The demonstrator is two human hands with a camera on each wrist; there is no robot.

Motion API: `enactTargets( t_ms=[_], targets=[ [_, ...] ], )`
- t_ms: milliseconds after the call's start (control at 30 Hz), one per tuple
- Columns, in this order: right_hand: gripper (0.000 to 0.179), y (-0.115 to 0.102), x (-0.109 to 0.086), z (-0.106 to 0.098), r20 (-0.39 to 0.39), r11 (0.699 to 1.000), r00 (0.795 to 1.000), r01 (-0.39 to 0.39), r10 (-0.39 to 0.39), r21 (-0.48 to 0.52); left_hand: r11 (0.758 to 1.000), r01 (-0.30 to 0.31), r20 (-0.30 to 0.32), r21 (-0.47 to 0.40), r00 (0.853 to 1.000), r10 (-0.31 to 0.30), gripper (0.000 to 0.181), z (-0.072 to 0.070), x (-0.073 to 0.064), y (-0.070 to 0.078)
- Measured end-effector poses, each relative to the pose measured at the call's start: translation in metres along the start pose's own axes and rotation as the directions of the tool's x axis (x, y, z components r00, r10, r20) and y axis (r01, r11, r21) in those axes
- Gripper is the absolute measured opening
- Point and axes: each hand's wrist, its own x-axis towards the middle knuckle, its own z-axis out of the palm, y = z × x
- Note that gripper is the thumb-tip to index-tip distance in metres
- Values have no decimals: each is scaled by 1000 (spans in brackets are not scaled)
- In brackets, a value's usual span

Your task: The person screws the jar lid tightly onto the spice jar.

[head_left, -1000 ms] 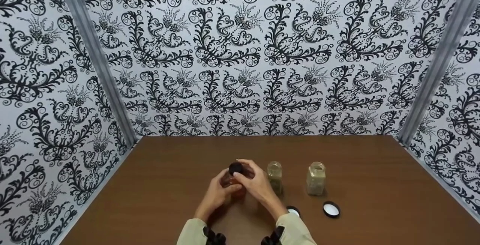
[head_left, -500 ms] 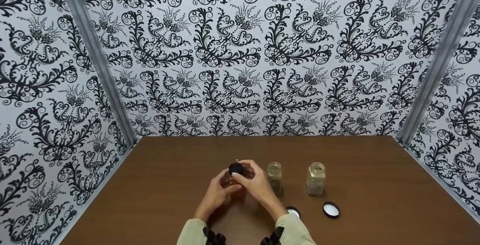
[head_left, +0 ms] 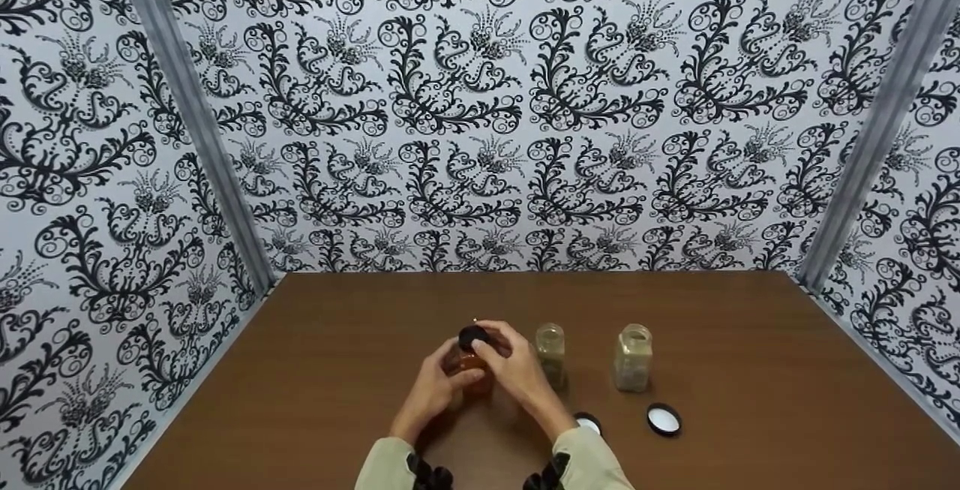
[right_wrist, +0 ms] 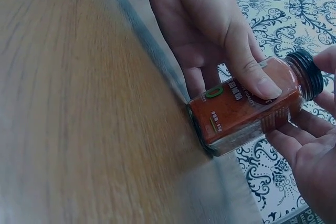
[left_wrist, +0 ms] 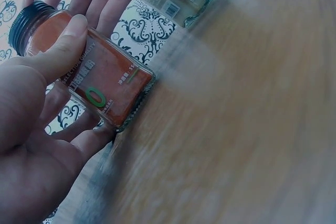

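Observation:
A square glass spice jar of orange-red powder [left_wrist: 107, 77] stands between both hands, its ribbed black lid [right_wrist: 306, 74] on. My left hand [head_left: 431, 390] grips the jar's body, thumb across the front label. At the top, my right hand [head_left: 519, 370] holds the lid between thumb and fingers. In the head view, the hands cover much of the jar. To the right stands a lidless jar with green contents [head_left: 552, 370], and beyond it another lidless jar with paler contents [head_left: 632, 366].
Two black lids lie on the brown table [head_left: 360, 325], white inner sides up: one lid [head_left: 664, 420] before the pale jar, the other lid [head_left: 588, 423] partly behind the right forearm. Patterned walls [head_left: 465, 175] enclose the table at the back and sides.
My right thumb has shifted slightly on the lid, and a little more of the orange jar shows below it. My left hand and the other jars stay in place.

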Motion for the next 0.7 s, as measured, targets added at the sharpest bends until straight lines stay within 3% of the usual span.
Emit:
enactTargets(
  t_ms=[700],
  targets=[
    [40, 1, -1, 0, 5, 999, 1000, 24, -24, 32, 1000, 2, -1, -12, 1000, -2, 58, 0, -1, 0]
  ],
)
